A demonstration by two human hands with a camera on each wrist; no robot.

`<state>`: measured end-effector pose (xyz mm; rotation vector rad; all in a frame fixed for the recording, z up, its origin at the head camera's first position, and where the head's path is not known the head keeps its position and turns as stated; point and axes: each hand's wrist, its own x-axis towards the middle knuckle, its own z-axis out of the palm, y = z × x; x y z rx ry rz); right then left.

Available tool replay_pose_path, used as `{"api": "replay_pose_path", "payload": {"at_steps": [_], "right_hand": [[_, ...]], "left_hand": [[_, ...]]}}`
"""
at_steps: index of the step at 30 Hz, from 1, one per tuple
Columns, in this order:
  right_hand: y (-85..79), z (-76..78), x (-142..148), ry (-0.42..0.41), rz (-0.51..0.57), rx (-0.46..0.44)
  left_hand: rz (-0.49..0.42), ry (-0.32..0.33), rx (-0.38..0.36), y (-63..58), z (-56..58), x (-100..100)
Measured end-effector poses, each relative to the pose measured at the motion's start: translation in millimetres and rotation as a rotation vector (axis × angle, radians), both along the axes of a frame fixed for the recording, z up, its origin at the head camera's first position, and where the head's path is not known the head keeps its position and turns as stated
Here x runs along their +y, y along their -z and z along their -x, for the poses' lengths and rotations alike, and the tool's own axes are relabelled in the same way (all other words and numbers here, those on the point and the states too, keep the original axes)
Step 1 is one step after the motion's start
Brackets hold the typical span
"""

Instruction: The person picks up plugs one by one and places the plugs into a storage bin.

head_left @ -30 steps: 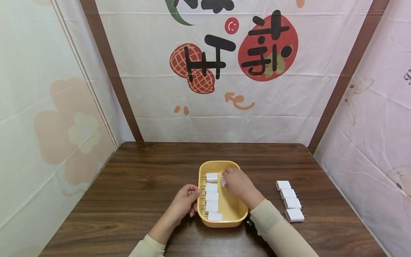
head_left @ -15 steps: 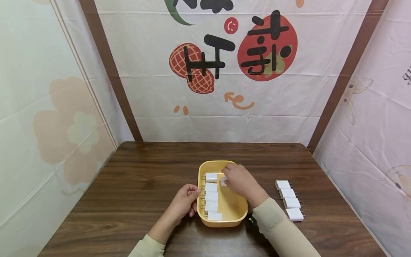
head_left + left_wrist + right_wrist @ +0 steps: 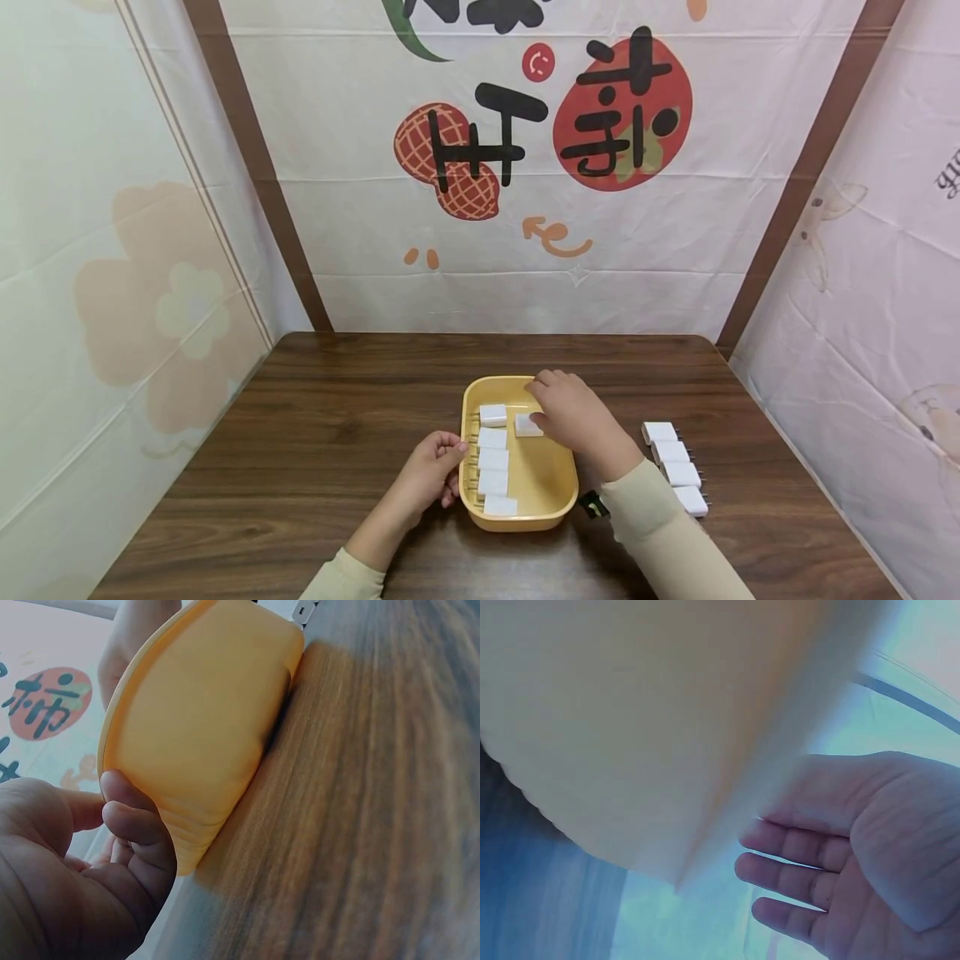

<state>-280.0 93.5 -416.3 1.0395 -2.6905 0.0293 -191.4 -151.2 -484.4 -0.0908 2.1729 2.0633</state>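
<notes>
A yellow plastic basket (image 3: 540, 500) stands on the table. Along its left side lie several white charger plugs (image 3: 492, 459) in a column, prongs to the left. Another white charger plug (image 3: 527, 425) lies to their right, near the far end. My left hand (image 3: 429, 473) pinches the basket's left rim between thumb and curled fingers, as the left wrist view shows. Over the right rim reaches my right hand (image 3: 576, 417), its fingers (image 3: 780, 874) extended in the right wrist view. Its thumb is at the single plug's right end; whether it touches I cannot tell.
To the right of the basket, several white charger plugs (image 3: 681, 474) lie in a slanting column on the brown wooden table (image 3: 360, 375), prongs to the right. A small black object (image 3: 594, 504) shows under the right wrist. A printed cloth (image 3: 540, 300) hangs behind the table.
My right hand has moved right and away from the single plug in the basket, which now shows more fully and lies where it was set. The left hand stays at the rim.
</notes>
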Motion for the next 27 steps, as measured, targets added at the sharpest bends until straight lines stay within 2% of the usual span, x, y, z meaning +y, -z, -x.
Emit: {"api": "replay_pose_path", "payload": {"at_steps": [7, 15, 27], "right_hand": [[-11.8, -1.5, 11, 0.022, 0.049, 0.007], [-16.0, 0.8, 24, 0.105, 0.065, 0.012], [-23.1, 2.2, 45, 0.169, 0.109, 0.002]], "left_hand": [[-0.004, 0.01, 0.015, -0.5, 0.8, 2], [-0.007, 0.028, 0.019, -0.2, 1.4, 4], [0.006, 0.015, 0.017, 3.4, 0.7, -1]]}}
